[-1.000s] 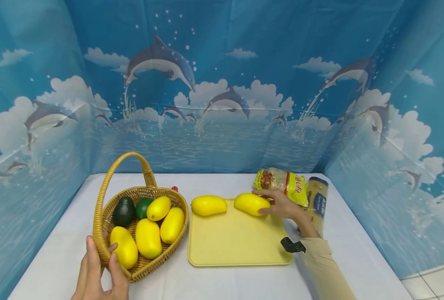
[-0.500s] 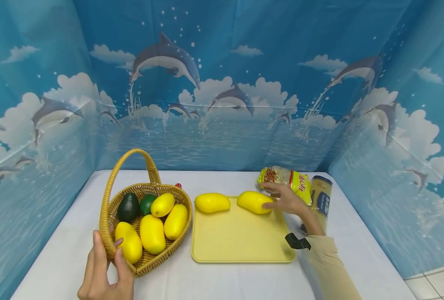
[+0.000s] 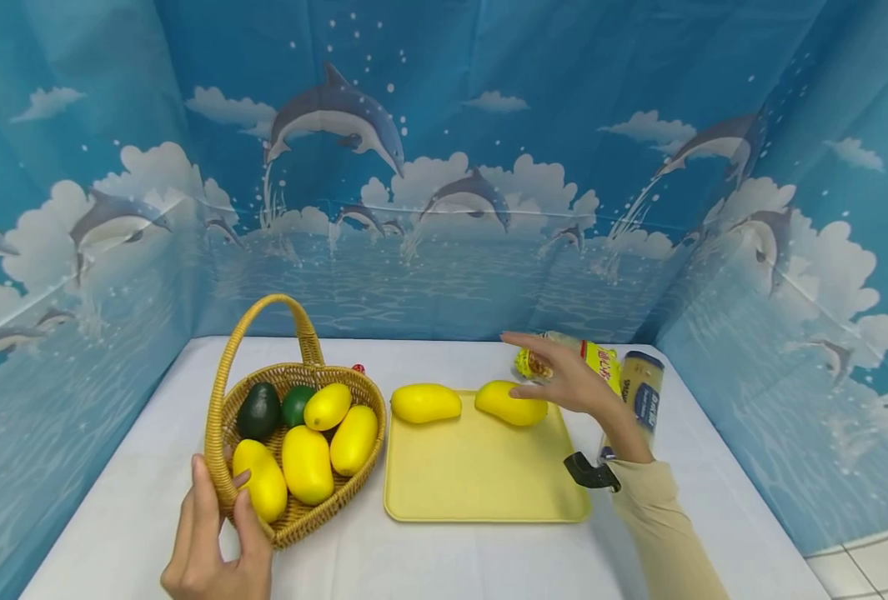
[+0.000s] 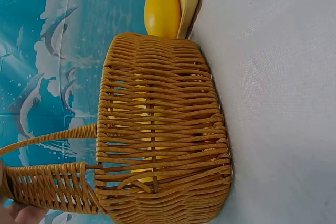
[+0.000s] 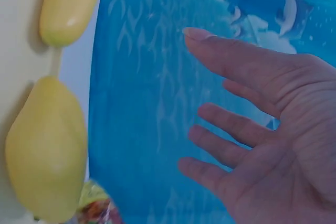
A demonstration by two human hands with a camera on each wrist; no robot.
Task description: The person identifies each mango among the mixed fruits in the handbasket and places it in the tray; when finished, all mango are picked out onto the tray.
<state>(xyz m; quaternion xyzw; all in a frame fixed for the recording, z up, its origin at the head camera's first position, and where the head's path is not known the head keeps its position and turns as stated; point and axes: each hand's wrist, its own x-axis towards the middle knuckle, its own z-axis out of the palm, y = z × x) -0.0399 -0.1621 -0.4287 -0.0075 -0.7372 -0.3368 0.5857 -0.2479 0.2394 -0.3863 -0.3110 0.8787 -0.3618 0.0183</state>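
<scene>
- Head view, general: a wicker basket [image 3: 338,497] with a tall handle stands on a white-covered counter [image 3: 504,567], to the left of a pale yellow tray [image 3: 481,483].
- Head view, progress: two yellow mangoes lie near the tray's far edge, apart from each other, the left mango [image 3: 425,403] and the right mango [image 3: 511,402]. Both seem to be in place, since neither is gripped. Six fruits are in the basket: four yellow fruits [image 3: 307,464], a dark avocado [image 3: 259,411] and a round green fruit [image 3: 297,406].
- Head view, hands: the left hand [image 3: 214,546] grips the basket at its near left side, by the foot of the handle. The right hand [image 3: 567,379] hangs over the right mango, fingers spread, holding nothing. Behind it are a printed food bag [image 3: 601,362] and a blue-labelled packet [image 3: 644,404].
- Left wrist view, turned sideways: the basket's woven wall fills the middle, with yellow fruit showing through gaps. Fingertips of the left hand show at the handle, lower left. A mango on the tray appears beyond.
- Right wrist view: the right hand's palm faces the camera, fingers extended, with a gap between it and both mangoes on the tray.
</scene>
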